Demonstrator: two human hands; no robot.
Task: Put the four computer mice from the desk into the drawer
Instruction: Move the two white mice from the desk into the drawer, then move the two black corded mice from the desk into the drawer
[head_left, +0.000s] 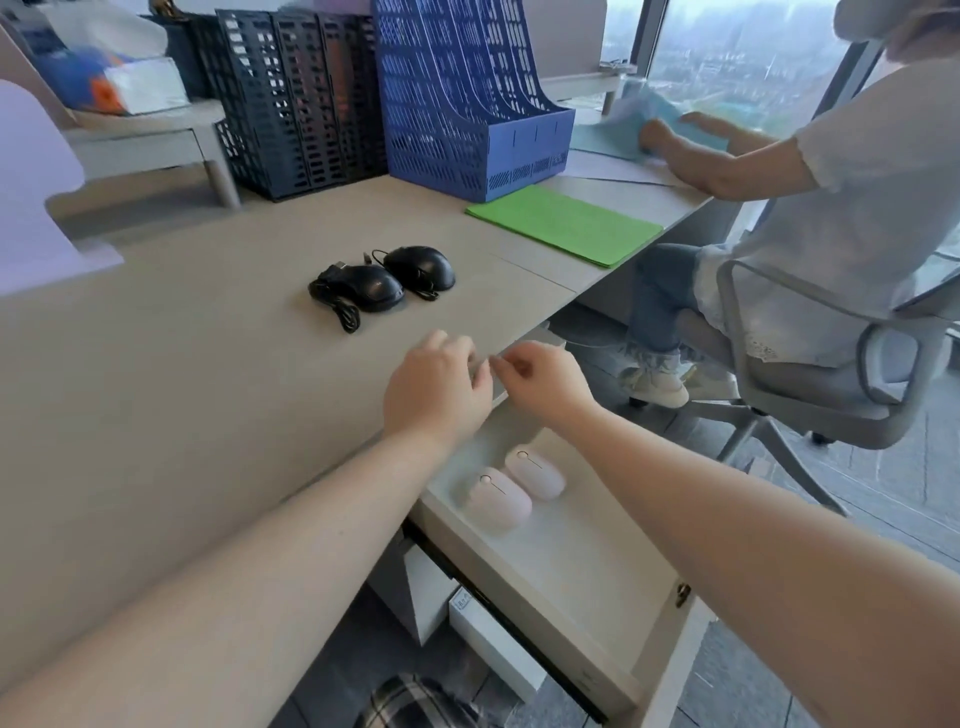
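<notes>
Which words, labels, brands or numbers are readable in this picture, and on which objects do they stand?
No text can be read.
White box under the drawer: small label, too blurred.
Pink mice and black mice: no readable brand.

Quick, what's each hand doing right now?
Left hand: fingers curled, holding nothing visible.
Right hand: fingers pinched together; whether it holds anything cannot be told.
</notes>
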